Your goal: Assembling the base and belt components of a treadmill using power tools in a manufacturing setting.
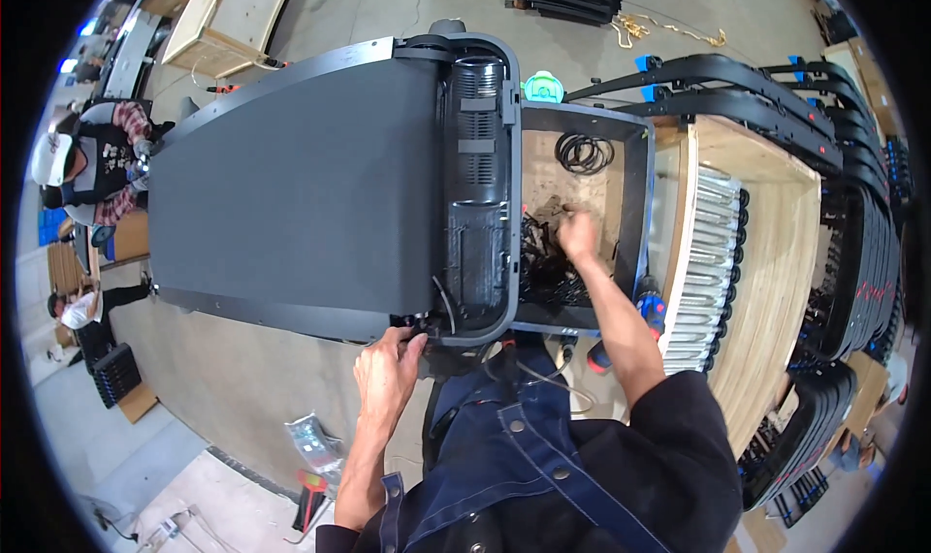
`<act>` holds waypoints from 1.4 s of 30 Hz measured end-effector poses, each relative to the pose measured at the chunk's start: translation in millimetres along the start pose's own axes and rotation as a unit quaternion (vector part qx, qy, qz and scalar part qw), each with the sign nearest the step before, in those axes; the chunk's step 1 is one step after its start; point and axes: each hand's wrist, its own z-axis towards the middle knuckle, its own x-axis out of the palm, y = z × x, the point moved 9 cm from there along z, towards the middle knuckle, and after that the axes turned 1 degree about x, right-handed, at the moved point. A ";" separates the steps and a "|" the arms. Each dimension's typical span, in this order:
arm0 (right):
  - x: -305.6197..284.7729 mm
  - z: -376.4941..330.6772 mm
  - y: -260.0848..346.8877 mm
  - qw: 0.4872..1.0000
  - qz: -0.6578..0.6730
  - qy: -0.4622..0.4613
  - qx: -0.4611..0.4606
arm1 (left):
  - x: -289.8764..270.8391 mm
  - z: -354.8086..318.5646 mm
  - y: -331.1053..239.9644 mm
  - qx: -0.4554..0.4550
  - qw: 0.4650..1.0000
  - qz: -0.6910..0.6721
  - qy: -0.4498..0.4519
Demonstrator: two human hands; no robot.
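Observation:
A treadmill deck with a dark belt point(310, 185) stretches out to the left in front of me. At its right end lies an uncovered motor bay point(475, 185) inside a dark plastic frame. My left hand point(386, 371) is at the bay's near left corner, thumb and fingers closed together; what they hold, if anything, is hidden. My right hand point(579, 237) reaches into a dark-rimmed bin point(635, 185) beside the bay. Its fingers are curled down over a heap of small black parts point(545, 262), and I cannot see what is in them. A coil of black cable point(584, 153) lies farther back in the bin.
A wooden crate point(766, 252) with a row of wrapped metal tubes point(706, 262) stands to the right. A blue-and-red power drill point(650, 306) is near my right forearm. Curved black frames point(756, 88) are stacked beyond. Another person point(97, 165) works at the deck's far left end.

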 end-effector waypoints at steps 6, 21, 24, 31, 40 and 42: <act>-76.7 -99.0 57.1 0.744 0.621 0.073 0.234 | -42.9 -5.8 -33.3 0.358 0.931 0.012 -0.076; -77.5 -224.0 235.2 0.964 0.016 0.184 -0.192 | 38.8 22.8 -97.3 0.760 0.508 0.309 0.264; -74.3 -228.5 239.8 0.963 0.037 0.195 -0.183 | 49.8 31.5 -91.0 0.724 0.499 0.332 0.342; -63.8 -232.3 252.7 0.960 0.040 0.208 -0.182 | 53.4 36.7 -95.4 0.641 0.506 0.361 0.451; -57.6 -265.2 247.8 0.980 -0.035 0.077 -0.179 | 74.6 39.7 -99.3 0.664 0.492 0.361 0.431; -49.8 -266.9 243.0 0.977 -0.048 0.109 -0.179 | 80.1 45.3 -92.6 0.681 0.498 0.348 0.409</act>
